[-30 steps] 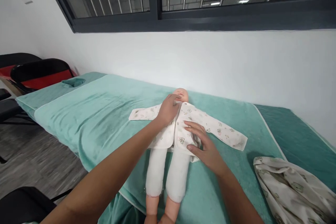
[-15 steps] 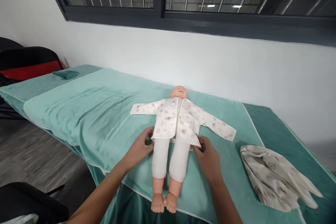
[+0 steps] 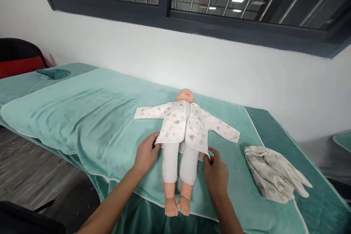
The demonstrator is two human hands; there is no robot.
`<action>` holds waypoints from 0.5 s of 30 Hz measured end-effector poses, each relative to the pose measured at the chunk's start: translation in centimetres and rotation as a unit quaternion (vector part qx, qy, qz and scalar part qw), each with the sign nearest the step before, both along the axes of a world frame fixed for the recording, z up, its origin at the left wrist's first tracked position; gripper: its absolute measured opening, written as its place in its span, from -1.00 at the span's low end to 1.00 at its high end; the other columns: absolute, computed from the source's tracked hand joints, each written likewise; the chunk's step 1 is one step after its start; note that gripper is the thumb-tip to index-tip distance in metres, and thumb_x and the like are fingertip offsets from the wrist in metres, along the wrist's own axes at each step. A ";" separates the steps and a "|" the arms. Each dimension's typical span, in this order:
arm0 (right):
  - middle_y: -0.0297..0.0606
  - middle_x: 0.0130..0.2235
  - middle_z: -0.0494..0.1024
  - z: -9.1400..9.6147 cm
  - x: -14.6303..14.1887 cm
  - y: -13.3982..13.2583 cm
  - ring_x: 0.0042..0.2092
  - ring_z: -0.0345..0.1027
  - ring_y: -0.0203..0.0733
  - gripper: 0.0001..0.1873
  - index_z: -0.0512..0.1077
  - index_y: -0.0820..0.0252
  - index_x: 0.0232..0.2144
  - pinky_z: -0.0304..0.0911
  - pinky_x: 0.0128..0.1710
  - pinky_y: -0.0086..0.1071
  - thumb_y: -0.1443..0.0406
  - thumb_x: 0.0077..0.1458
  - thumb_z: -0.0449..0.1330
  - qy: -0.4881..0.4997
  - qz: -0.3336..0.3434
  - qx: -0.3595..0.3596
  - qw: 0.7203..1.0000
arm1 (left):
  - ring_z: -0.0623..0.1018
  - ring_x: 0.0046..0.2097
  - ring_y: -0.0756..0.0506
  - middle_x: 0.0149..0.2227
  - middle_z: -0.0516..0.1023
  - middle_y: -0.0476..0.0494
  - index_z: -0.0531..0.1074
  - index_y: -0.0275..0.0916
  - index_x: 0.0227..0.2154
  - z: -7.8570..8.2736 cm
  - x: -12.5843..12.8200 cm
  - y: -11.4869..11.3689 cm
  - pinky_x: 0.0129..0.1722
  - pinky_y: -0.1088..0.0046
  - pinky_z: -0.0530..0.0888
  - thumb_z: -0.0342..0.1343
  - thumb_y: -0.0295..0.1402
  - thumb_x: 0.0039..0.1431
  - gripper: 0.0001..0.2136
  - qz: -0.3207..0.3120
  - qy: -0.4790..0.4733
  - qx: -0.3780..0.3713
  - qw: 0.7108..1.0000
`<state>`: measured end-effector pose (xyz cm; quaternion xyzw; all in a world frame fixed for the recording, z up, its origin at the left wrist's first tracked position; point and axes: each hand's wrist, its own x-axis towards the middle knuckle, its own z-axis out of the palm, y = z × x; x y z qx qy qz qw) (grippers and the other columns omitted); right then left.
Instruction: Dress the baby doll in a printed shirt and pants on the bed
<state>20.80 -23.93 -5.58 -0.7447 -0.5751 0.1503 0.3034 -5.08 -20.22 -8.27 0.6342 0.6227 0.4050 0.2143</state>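
Note:
A baby doll [image 3: 170,162] lies on its back on the green bed, head toward the wall and feet toward me. It wears a white patterned baby jacket [image 3: 172,121], its front edges slightly apart and both sleeves spread outward. My left hand [image 3: 146,152] pinches the jacket's lower hem at the left corner. At the opposite lower corner, my right hand [image 3: 216,171] has its thumb and fingers closed on the hem. The doll's white padded legs and bare feet stick out below the jacket.
Crumpled patterned baby pants [image 3: 275,173] lie to the right on the green bed cover [image 3: 109,98]. A white wall [image 3: 123,49] with a dark-framed window runs behind the bed. A black and red chair [image 3: 20,60] stands at the far left.
Both hands now pull the jacket's lower corners slightly outward and the hem sits flatter. The view has shifted a little to the right.

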 end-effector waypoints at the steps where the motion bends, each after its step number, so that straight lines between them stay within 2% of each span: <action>1: -0.33 -0.50 0.51 0.0 0.2 -0.1 -0.46 0.38 -0.05 -0.60 0.37 0.15 0.04 0.09 -0.47 -0.30 0.13 0.24 0.00 0.010 0.010 0.005 1.000 | 0.53 -0.17 -0.17 -0.13 0.61 -0.09 0.43 -0.13 0.04 -0.1 -0.1 -0.1 -0.12 0.28 0.44 -0.03 -0.39 0.15 -0.61 -0.005 0.009 -0.006 1.000; 4: -0.35 -0.49 0.47 0.3 1.6 -0.5 -0.44 0.35 -0.11 -0.61 0.41 0.13 0.00 0.20 -0.40 -0.28 0.07 0.23 0.09 0.084 0.070 0.018 0.994 | 0.52 -0.19 -0.14 -0.17 0.58 -0.08 0.44 -0.14 0.02 -0.1 -0.7 -0.4 -0.12 0.29 0.44 0.01 -0.38 0.13 -0.62 -0.039 -0.028 -0.014 0.999; 7: -0.28 -0.25 0.57 0.8 3.8 0.1 -0.24 0.45 -0.13 -0.57 0.46 0.11 -0.02 0.36 -0.23 -0.28 0.02 0.15 0.23 0.238 0.113 0.023 0.964 | 0.53 -0.05 -0.15 -0.10 0.56 -0.12 0.45 -0.17 -0.01 0.3 -1.6 -0.1 0.01 0.29 0.44 0.05 -0.35 0.14 -0.67 -0.061 -0.164 -0.016 0.984; 9: -0.22 -0.06 0.58 1.0 4.9 1.4 -0.02 0.46 -0.10 -0.57 0.49 0.12 -0.06 0.39 -0.03 -0.29 0.03 0.10 0.29 0.364 0.088 0.025 0.927 | 0.51 0.08 -0.18 -0.01 0.56 -0.16 0.44 -0.19 -0.01 1.1 -2.0 0.7 0.11 0.25 0.41 0.09 -0.27 0.18 -0.68 -0.054 -0.285 -0.039 0.956; 11: -0.20 0.00 0.59 1.1 5.1 3.6 0.07 0.44 -0.08 -0.61 0.53 0.15 -0.13 0.37 0.10 -0.31 0.05 0.06 0.33 0.470 0.056 0.017 0.881 | 0.50 0.13 -0.20 0.07 0.54 -0.21 0.44 -0.21 0.01 2.2 -1.7 2.1 0.16 0.22 0.40 0.14 -0.17 0.20 -0.64 -0.062 -0.395 -0.088 0.912; 15: -0.15 -0.02 0.62 1.3 3.3 8.5 0.06 0.49 -0.02 -0.69 0.55 0.16 -0.19 0.44 0.05 -0.27 0.14 0.04 0.36 0.589 0.101 -0.048 0.800 | 0.56 0.06 -0.23 0.08 0.55 -0.29 0.46 -0.26 0.01 4.2 0.4 5.3 0.11 0.22 0.46 0.22 -0.11 0.17 -0.57 -0.118 -0.504 -0.186 0.835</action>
